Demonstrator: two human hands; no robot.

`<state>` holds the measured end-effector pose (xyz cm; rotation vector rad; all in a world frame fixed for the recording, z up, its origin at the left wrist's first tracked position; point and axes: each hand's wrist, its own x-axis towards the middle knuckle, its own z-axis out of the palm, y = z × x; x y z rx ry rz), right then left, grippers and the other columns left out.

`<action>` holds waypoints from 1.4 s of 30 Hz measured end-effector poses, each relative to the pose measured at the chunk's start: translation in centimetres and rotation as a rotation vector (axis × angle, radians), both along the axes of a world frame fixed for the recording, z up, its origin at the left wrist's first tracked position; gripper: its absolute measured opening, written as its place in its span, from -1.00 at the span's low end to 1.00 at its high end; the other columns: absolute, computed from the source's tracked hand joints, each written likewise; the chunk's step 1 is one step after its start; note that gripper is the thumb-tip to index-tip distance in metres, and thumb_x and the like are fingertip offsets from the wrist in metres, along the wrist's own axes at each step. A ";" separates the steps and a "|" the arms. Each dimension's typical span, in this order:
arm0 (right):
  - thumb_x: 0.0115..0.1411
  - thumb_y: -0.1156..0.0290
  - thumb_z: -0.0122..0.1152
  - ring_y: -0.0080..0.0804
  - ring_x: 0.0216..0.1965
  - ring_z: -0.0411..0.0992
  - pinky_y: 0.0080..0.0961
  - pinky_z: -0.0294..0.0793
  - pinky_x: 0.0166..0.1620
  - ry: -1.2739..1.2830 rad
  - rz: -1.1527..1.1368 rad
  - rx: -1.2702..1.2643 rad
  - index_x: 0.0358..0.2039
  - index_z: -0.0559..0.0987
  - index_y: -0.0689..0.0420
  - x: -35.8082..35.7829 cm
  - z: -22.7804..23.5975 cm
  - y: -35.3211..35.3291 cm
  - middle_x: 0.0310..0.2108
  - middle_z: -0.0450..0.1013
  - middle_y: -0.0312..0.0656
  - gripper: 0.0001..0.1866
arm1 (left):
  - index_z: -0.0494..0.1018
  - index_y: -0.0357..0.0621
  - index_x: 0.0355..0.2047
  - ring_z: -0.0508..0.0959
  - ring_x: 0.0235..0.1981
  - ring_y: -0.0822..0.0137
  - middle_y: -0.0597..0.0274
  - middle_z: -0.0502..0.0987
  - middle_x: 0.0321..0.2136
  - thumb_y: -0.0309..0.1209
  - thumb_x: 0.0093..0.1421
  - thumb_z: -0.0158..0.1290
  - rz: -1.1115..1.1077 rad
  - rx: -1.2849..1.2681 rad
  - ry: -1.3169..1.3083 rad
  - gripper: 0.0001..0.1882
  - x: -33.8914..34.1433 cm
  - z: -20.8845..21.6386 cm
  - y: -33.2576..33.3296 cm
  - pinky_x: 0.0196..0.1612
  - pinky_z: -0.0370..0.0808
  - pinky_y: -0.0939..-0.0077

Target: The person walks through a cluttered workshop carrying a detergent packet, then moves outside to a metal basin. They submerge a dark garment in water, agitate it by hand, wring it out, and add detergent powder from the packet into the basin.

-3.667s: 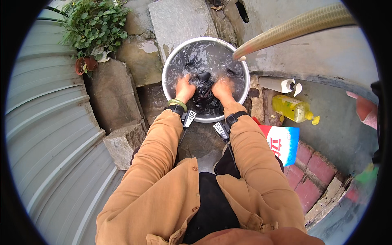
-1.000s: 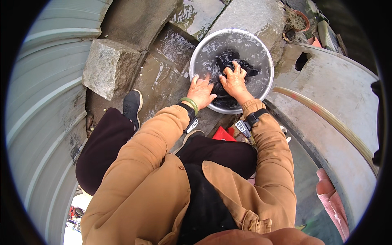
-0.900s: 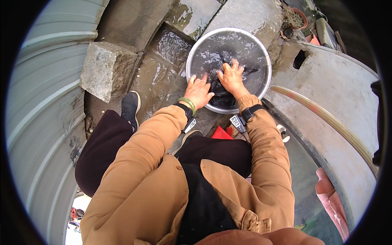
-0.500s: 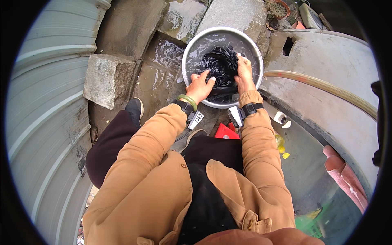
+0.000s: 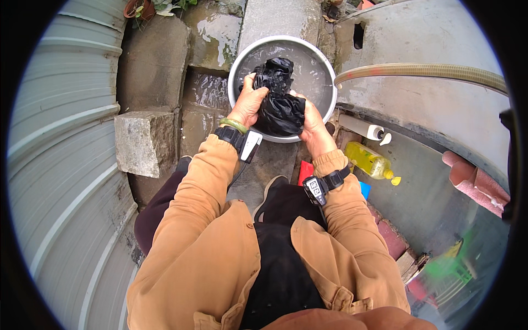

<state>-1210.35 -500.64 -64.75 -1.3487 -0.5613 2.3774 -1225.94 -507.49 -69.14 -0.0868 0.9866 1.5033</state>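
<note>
A wet, shiny black garment (image 5: 281, 110) is bunched up between my hands over a round metal basin (image 5: 237, 63) of greyish water. My left hand (image 5: 248, 102) grips its left side, thumb over the cloth, with a green bangle at the wrist. On the other side my right hand (image 5: 312, 121) is closed around the garment's right edge. Part of the fingers of both hands is hidden by the cloth. What kind of garment it is, I cannot tell.
A hose (image 5: 423, 70) runs to the basin's right rim. Right of my forearm lie a bottle of yellow liquid (image 5: 369, 160), a white bottle (image 5: 360, 126) and a pink cloth (image 5: 476, 184). A stone block (image 5: 144, 144) sits left, beside a corrugated metal wall (image 5: 66, 165).
Both hands have taken hold of the black garment and lifted it from the water into a bunch. The view has shifted right, bringing the yellow bottle fully into sight.
</note>
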 end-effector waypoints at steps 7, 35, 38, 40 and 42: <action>0.25 0.31 0.17 -0.50 -0.26 0.47 -0.58 0.42 -0.12 -0.881 0.076 0.763 -0.18 0.60 0.15 4.3 -8.7 4.6 -0.31 0.56 -0.27 -0.78 | 0.41 -0.10 -0.22 0.42 -0.15 0.05 0.04 0.42 -0.28 -0.42 -0.07 0.24 -0.413 0.112 1.147 -0.63 3.5 0.9 -2.5 -0.02 0.40 0.24; 0.28 -0.04 0.02 0.17 0.09 0.36 -0.07 0.37 0.11 -1.254 0.935 1.060 0.16 0.44 -0.02 -3.5 -13.2 5.5 0.21 0.23 0.14 -0.47 | 0.23 -0.26 0.24 0.53 -0.06 0.06 -0.05 0.47 -0.02 -0.21 0.23 0.07 -0.701 -0.355 0.861 -0.36 4.1 -2.8 -4.9 0.00 0.47 0.26; 0.26 -0.01 0.09 0.09 0.05 0.43 -0.18 0.42 0.06 -1.102 0.662 0.989 0.09 0.52 0.04 -3.0 -12.2 6.1 0.10 0.38 0.15 -0.49 | 0.07 -0.26 0.32 0.54 -0.15 0.35 0.00 0.42 -0.02 -0.08 0.34 -0.03 -0.438 -0.378 0.275 -0.29 3.8 -2.8 -4.2 -0.08 0.51 0.51; 0.25 0.09 0.17 -0.20 -0.09 0.50 -0.35 0.45 -0.04 -0.723 0.319 0.812 0.02 0.55 0.13 -2.8 -10.4 5.9 -0.11 0.54 0.02 -0.55 | -0.12 -0.10 0.39 0.38 0.12 -0.06 -0.32 0.14 0.22 0.19 0.32 -0.18 -0.335 -0.353 0.111 -0.15 2.9 -2.7 -3.4 0.14 0.39 0.12; 0.25 0.21 0.24 -0.58 -0.18 0.38 -0.58 0.38 -0.09 -0.467 0.096 0.576 -0.07 0.55 0.30 -2.6 -7.8 4.8 -0.21 0.52 -0.29 -0.59 | -0.10 -0.03 0.38 0.20 0.26 -0.29 -0.30 -0.01 0.32 0.33 0.26 -0.26 -0.286 -0.457 -0.077 -0.10 1.6 -2.5 -2.2 0.23 0.20 -0.23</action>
